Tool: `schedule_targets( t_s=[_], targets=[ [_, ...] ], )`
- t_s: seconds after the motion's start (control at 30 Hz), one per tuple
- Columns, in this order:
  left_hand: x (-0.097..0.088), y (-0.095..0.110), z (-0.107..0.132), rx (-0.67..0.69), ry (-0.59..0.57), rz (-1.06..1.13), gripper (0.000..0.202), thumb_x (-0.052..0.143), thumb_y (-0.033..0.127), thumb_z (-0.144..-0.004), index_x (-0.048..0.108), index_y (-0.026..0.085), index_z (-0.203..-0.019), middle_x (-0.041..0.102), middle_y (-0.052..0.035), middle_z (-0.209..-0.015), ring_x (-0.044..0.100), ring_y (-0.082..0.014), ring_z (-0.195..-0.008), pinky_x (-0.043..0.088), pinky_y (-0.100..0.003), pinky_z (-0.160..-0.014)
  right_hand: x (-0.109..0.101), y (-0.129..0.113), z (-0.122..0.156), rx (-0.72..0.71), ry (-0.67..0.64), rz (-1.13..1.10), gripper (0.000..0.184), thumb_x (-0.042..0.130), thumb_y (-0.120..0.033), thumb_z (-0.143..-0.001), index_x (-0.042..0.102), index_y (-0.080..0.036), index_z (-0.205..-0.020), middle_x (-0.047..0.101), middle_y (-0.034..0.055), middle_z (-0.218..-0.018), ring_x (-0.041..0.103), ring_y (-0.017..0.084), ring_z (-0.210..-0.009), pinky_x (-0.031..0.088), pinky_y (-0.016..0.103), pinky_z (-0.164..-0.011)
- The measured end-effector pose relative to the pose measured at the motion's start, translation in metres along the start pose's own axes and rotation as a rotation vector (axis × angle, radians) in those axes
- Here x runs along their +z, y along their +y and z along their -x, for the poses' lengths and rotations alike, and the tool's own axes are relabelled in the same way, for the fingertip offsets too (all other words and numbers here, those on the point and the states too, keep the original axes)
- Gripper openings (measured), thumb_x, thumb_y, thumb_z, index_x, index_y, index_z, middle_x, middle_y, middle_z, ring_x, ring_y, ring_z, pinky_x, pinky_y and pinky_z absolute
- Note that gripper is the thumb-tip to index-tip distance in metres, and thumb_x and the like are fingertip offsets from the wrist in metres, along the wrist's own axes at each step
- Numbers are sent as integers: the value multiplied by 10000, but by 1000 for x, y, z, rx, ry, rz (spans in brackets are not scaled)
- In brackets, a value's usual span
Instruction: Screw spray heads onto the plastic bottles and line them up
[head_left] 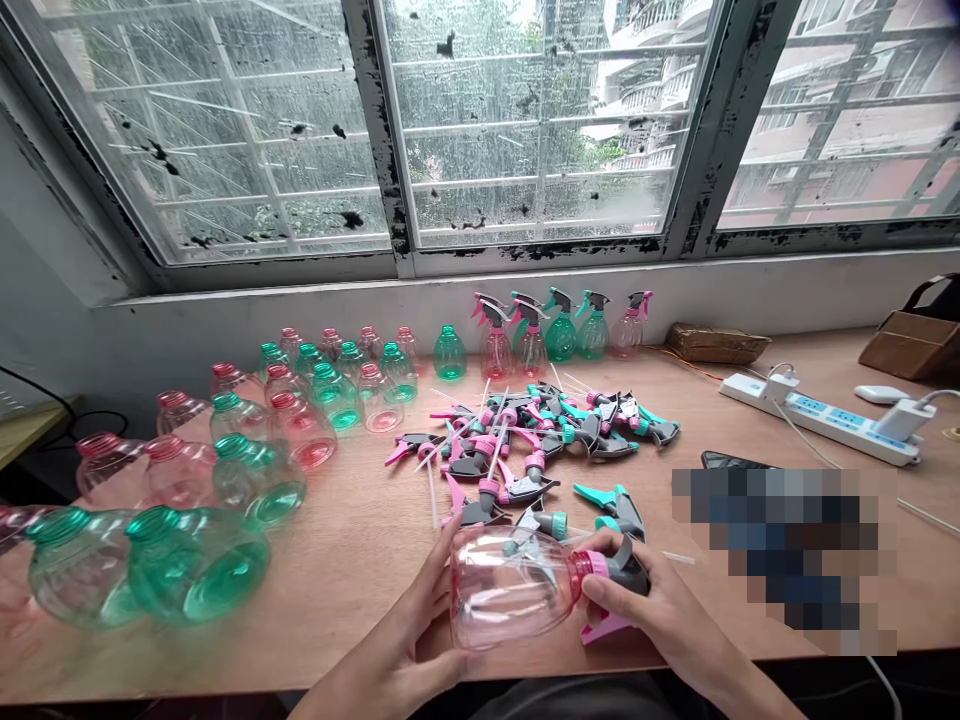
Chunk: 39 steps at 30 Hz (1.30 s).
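A clear pink spray bottle (510, 590) lies on its side between my hands, above the front of the table. My left hand (424, 620) is wrapped around its base end. At the neck, my right hand (637, 590) grips the pink collar of a grey and pink trigger sprayer (626, 568), which sits on the bottle mouth. Whether the collar is fully tightened I cannot tell. The sprayer's pink trigger (604, 628) points down below my right hand. Just beyond the bottle lies a pile of loose trigger sprayers (525, 440) in pink, teal and grey.
Open pink and green bottles (199, 565) stand in rows on the left. Several bottles with sprayers fitted (561, 325) stand against the wall under the window. A power strip (821, 415) with cables, a brown package (716, 343) and a blurred-out phone (739, 461) are on the right.
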<state>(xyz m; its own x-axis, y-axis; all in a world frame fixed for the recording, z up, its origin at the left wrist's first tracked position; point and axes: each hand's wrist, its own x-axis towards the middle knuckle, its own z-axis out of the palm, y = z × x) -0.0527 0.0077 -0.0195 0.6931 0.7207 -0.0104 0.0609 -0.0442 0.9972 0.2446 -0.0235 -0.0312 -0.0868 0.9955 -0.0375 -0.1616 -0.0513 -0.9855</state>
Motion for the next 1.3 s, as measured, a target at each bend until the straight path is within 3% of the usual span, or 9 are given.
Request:
schedule_targets(
  t_s=[0.17, 0.3, 0.5, 0.67, 0.8, 0.9, 1.03, 1.17, 1.3],
  targets=[
    [0, -2, 0, 1, 3, -2, 1014, 710, 355, -940, -53, 482, -1596, 105, -5, -1761, 199, -324, -1595, 182, -537, -1296, 1, 0, 0, 7, 13, -3, 363, 852, -489, -775, 686, -178, -862, 711, -16, -668, 672, 176, -610, 547, 285, -625],
    [-2, -6, 2, -36, 9, 17, 946, 717, 373, -930, 70, 448, -1616, 94, 16, -1762, 128, -320, -1609, 160, -509, -1308, 1, -1, 1, 10, 16, -2, 366, 855, -490, -767, 690, -181, -874, 697, -17, -675, 668, 182, -616, 551, 303, -635],
    [1, -2, 2, 11, 21, -33, 928, 652, 357, -979, -22, 466, -1607, 72, 23, -1764, 95, -298, -1615, 153, -480, -1312, 1, -1, 1, 9, 36, -3, 387, 867, -498, -744, 688, -180, -871, 696, -13, -682, 672, 188, -609, 565, 312, -624],
    [5, 3, 2, -42, 81, 42, 1052, 812, 353, -854, 89, 459, -1611, 146, 18, -1755, 182, -321, -1599, 180, -486, -1306, -1, 1, 0, 3, 17, 27, 382, 864, -484, -756, 695, -171, -897, 711, -8, -698, 670, 188, -626, 542, 304, -624],
    [1, 0, 2, -44, 25, 52, 971, 755, 383, -899, 102, 438, -1617, 109, 4, -1761, 228, -343, -1584, 222, -515, -1288, -2, 3, -1, -15, 11, 58, 370, 860, -471, -767, 706, -168, -913, 729, 4, -724, 664, 186, -640, 526, 297, -631],
    [-1, -2, 0, 2, 7, -1, 971, 722, 341, -931, 40, 475, -1608, 133, -5, -1756, 287, -337, -1565, 222, -535, -1282, -1, 2, -1, -16, 22, 29, 366, 861, -478, -760, 702, -176, -893, 708, -12, -700, 669, 181, -617, 547, 295, -621],
    [0, -1, -1, 44, 9, -22, 887, 672, 341, -965, 74, 507, -1598, 162, -18, -1747, 373, -338, -1522, 264, -549, -1261, 0, 1, 0, -6, 17, 22, 376, 862, -484, -755, 699, -180, -905, 712, -10, -699, 667, 185, -617, 559, 303, -623],
    [4, 2, 1, -15, 52, 6, 1040, 784, 387, -873, 51, 478, -1606, 155, 8, -1752, 174, -322, -1599, 157, -515, -1301, -1, 1, 0, -30, 8, 62, 362, 862, -467, -763, 713, -173, -913, 700, -10, -719, 635, 177, -640, 519, 289, -628],
    [4, 2, 2, -68, 60, 82, 1007, 777, 441, -865, 106, 429, -1616, 157, 12, -1753, 166, -325, -1601, 145, -504, -1305, -2, 2, 0, -46, 4, 84, 353, 865, -452, -766, 728, -169, -925, 688, -5, -747, 610, 175, -663, 498, 290, -642]
  ],
)
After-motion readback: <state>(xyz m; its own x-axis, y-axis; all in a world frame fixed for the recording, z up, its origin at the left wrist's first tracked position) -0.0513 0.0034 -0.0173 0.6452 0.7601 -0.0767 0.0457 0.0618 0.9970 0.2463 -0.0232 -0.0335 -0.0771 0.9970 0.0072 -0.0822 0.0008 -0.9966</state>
